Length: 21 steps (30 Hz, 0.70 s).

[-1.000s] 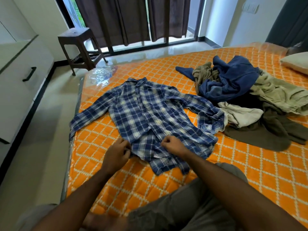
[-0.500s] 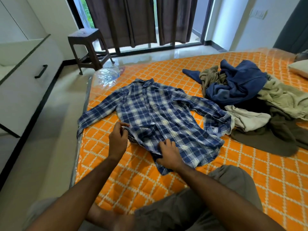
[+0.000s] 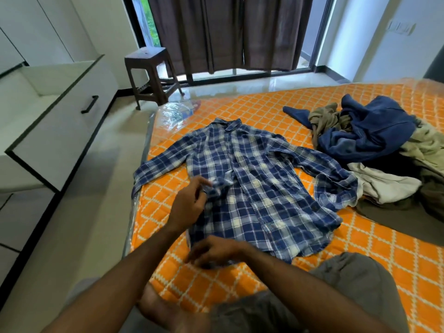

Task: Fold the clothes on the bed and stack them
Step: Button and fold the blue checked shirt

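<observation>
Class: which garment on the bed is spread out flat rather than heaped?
The blue-and-white plaid shirt, sleeves out; the other clothes lie crumpled in the pile beside it.

Right hand (image 3: 213,252) fingers blurred, grip on shirt (image 3: 249,188) hem unclear; clothes pile (image 3: 384,150) cut off right.

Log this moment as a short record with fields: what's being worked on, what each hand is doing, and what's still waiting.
item in work: plaid shirt, spread on the bed, unfolded
left hand: pinches the shirt's left front edge
right hand: at the shirt's hem; grip blurred
waiting: pile of clothes to the right, unfolded
stack: none visible
</observation>
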Each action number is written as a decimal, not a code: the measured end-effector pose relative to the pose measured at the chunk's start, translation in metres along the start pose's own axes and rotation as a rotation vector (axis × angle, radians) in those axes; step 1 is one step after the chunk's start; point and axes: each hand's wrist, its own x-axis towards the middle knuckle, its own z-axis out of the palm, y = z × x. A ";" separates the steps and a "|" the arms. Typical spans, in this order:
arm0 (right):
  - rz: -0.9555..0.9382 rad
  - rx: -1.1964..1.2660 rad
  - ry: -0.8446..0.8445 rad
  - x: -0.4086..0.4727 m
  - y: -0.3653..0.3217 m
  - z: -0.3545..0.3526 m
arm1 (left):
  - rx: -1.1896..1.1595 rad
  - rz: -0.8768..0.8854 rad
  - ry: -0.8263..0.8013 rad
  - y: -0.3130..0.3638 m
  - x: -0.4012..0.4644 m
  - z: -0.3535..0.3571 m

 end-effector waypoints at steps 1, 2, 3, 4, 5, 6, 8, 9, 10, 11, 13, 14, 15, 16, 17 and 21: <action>0.025 0.090 0.057 -0.002 0.003 -0.004 | 0.026 0.033 -0.086 -0.001 -0.004 0.001; 0.089 0.232 0.170 -0.006 0.006 -0.009 | 0.054 0.056 -0.172 -0.002 -0.008 0.003; 0.162 0.407 0.306 -0.010 0.010 -0.015 | 0.084 0.068 -0.251 -0.004 -0.013 0.005; 0.225 0.569 0.427 -0.013 0.014 -0.020 | 0.128 0.084 -0.311 -0.006 -0.019 0.005; 0.286 0.714 0.536 -0.016 0.021 -0.027 | 0.195 0.118 -0.348 -0.010 -0.025 0.007; 0.341 0.767 0.609 -0.021 0.027 -0.034 | 0.277 0.162 -0.372 -0.018 -0.033 0.010; 0.373 0.828 0.667 -0.026 0.034 -0.040 | 0.410 0.174 -0.419 -0.037 -0.050 0.016; 0.380 0.864 0.675 -0.029 0.036 -0.042 | 0.453 0.115 -0.446 -0.047 -0.058 0.020; 0.393 0.849 0.685 -0.032 0.035 -0.042 | 0.491 0.029 -0.470 -0.057 -0.066 0.022; 0.390 0.803 0.694 -0.035 0.035 -0.040 | 0.535 -0.054 -0.498 -0.066 -0.074 0.025; 0.368 0.514 0.748 -0.039 0.034 -0.035 | 0.659 -0.102 -0.543 -0.078 -0.085 0.027; 0.368 0.313 0.808 -0.040 0.035 -0.035 | 0.711 -0.071 -0.543 -0.080 -0.088 0.027; 0.371 0.140 0.895 -0.042 0.036 -0.035 | 0.746 -0.029 -0.527 -0.080 -0.087 0.026; 0.380 0.042 0.987 -0.044 0.038 -0.035 | 0.774 0.009 -0.513 -0.079 -0.085 0.027; 0.372 0.040 1.073 -0.045 0.040 -0.038 | 0.807 0.039 -0.510 -0.077 -0.081 0.026; 0.408 0.438 1.063 -0.044 0.052 -0.055 | 0.883 0.103 -0.493 -0.071 -0.066 0.024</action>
